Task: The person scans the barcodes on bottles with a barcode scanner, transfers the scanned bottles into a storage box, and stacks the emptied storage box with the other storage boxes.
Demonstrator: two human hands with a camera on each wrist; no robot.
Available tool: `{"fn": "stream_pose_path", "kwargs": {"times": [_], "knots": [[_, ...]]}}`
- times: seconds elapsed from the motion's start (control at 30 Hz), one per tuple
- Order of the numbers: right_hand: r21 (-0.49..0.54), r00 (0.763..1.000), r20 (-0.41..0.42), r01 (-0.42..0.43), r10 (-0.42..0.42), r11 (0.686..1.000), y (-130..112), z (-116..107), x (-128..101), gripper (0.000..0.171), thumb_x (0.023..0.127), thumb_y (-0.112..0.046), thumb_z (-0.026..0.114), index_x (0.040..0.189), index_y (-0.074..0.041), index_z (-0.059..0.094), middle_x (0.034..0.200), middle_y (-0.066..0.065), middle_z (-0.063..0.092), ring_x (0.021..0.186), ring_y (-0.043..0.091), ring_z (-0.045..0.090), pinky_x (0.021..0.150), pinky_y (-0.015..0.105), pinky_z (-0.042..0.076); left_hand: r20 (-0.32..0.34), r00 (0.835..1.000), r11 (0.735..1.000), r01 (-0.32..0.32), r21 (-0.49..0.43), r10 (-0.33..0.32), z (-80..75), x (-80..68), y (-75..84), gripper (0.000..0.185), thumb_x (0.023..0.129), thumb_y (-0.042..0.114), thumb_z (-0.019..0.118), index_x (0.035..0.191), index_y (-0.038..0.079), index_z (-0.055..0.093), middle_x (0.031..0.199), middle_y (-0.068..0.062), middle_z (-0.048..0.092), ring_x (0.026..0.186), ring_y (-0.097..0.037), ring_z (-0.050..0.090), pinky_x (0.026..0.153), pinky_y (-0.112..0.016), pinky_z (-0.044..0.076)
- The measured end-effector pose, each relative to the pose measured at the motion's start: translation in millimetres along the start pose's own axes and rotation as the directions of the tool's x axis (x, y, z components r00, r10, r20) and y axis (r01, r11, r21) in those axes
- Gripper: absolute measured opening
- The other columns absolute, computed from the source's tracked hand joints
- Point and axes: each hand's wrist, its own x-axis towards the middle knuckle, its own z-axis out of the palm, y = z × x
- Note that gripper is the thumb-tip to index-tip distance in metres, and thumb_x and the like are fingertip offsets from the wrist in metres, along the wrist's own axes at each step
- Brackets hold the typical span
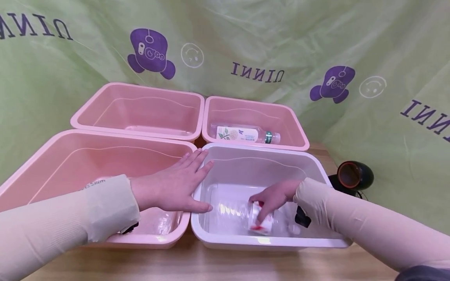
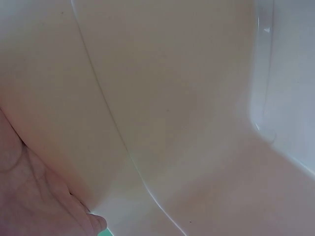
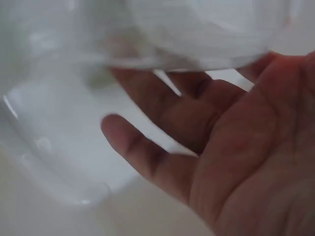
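Light: you see bright, even, soft light from above.
Shadows: faint, under the tubs.
Glare: small sheen on the white tub [image 1: 318, 164] rim.
Focus: your head view is sharp; both wrist views are blurred, too close.
Edges: your head view bows outward.

Your left hand [image 1: 172, 185] lies flat, palm down, fingers straight and held together, pointing forward and to the right; the forearm behind it runs in from the lower left in a pale sleeve; your right hand [image 1: 272, 197] reaches down and leftward from the lower right, its fingers [image 3: 147, 157] curling loosely with the palm turned in; that arm wears the same pale sleeve.
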Motion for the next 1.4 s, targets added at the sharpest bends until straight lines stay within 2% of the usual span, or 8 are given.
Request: {"fn": "stream_pose_path", "kwargs": {"times": [0.1,0.2,0.33,0.4,0.63,0.87,1.17,1.4], "knots": [[0.214,0.999,-0.029,0.03,-0.024,0.976,3.3,-10.8,-4.8,0.061,0.085,-0.041,0.067,0.138,-0.021,0.043,0.11,0.004,0.055,0.086,0.016,0.058,0.071,0.034,0.05,-0.003,1.0,1.0,0.005,0.002,-0.005,-0.4,0.1,-0.3,0.103,0.083,0.071,0.051,0.153,0.002,0.02,0.159,-0.021,0.001,0.146,-0.034,-0.005,0.116,-0.049,0.002],[0.418,0.999,-0.017,0.045,-0.042,0.907,7.4,-18.6,-8.5,0.072,0.089,-0.035,0.064,0.149,-0.016,0.029,0.117,0.007,0.053,0.084,0.022,0.061,0.065,0.033,0.052,-0.004,1.0,1.0,0.007,-0.002,-0.007,-0.2,-0.1,-0.2,0.103,0.083,0.071,0.051,0.153,0.002,0.02,0.159,-0.021,0.001,0.146,-0.034,-0.005,0.116,-0.049,0.001],[0.536,0.995,0.001,0.085,-0.101,0.84,11.3,-23.3,-11.3,0.079,0.085,-0.023,0.068,0.149,-0.017,0.024,0.123,0.01,0.052,0.098,0.026,0.059,0.07,0.037,0.056,0.0,1.0,1.0,0.013,-0.004,-0.013,0.2,-0.3,-0.2,0.103,0.083,0.071,0.051,0.153,0.003,0.019,0.16,-0.02,0.0,0.146,-0.034,-0.006,0.116,-0.049,0.0],[0.531,0.99,0.003,0.121,-0.144,0.839,12.8,-24.2,-13.3,0.077,0.08,-0.016,0.07,0.145,-0.017,0.029,0.121,0.011,0.053,0.102,0.026,0.057,0.073,0.037,0.055,0.0,1.0,1.0,0.014,0.0,-0.014,-0.3,0.0,-0.3,0.104,0.083,0.071,0.05,0.154,0.003,0.018,0.16,-0.02,-0.001,0.146,-0.033,-0.007,0.116,-0.049,0.0],[0.277,0.963,-0.08,0.27,-0.258,0.922,18.1,-35.6,-31.8,0.085,0.075,-0.012,0.069,0.149,-0.015,0.028,0.121,0.005,0.054,0.111,0.022,0.049,0.093,0.035,0.041,0.0,1.0,1.0,0.002,0.022,-0.002,-2.6,1.0,-1.1,0.105,0.083,0.074,0.048,0.154,0.003,0.017,0.159,-0.021,0.0,0.146,-0.034,-0.006,0.116,-0.049,0.001],[0.297,0.941,-0.205,0.32,-0.268,0.9,18.6,-51.0,-52.2,0.087,0.079,-0.013,0.069,0.153,-0.019,0.023,0.142,0.008,0.041,0.116,0.025,0.048,0.087,0.038,0.047,0.007,1.0,1.0,0.011,0.005,-0.011,-0.9,-0.5,-1.5,0.105,0.083,0.074,0.048,0.154,0.003,0.018,0.159,-0.021,-0.001,0.146,-0.034,-0.006,0.116,-0.05,0.0],[0.181,0.832,-0.494,0.382,-0.252,0.906,13.4,-64.7,-74.3,0.078,0.08,-0.01,0.075,0.144,-0.009,0.031,0.13,0.02,0.048,0.111,0.031,0.053,0.088,0.036,0.051,0.006,1.0,1.0,0.02,-0.002,-0.02,2.2,-0.2,-1.9,0.105,0.082,0.073,0.049,0.154,0.004,0.017,0.16,-0.02,-0.001,0.146,-0.034,-0.007,0.115,-0.049,0.0],[0.269,0.674,-0.727,0.451,-0.128,0.851,8.5,-64.7,-79.8,0.089,0.076,-0.01,0.082,0.146,-0.02,0.027,0.124,0.02,0.054,0.098,0.027,0.064,0.08,0.033,0.055,0.014,1.0,1.0,0.015,0.016,-0.015,1.6,1.0,-1.9,0.106,0.082,0.075,0.048,0.154,0.005,0.017,0.16,-0.02,-0.003,0.146,-0.034,-0.008,0.116,-0.049,0.0]]}}
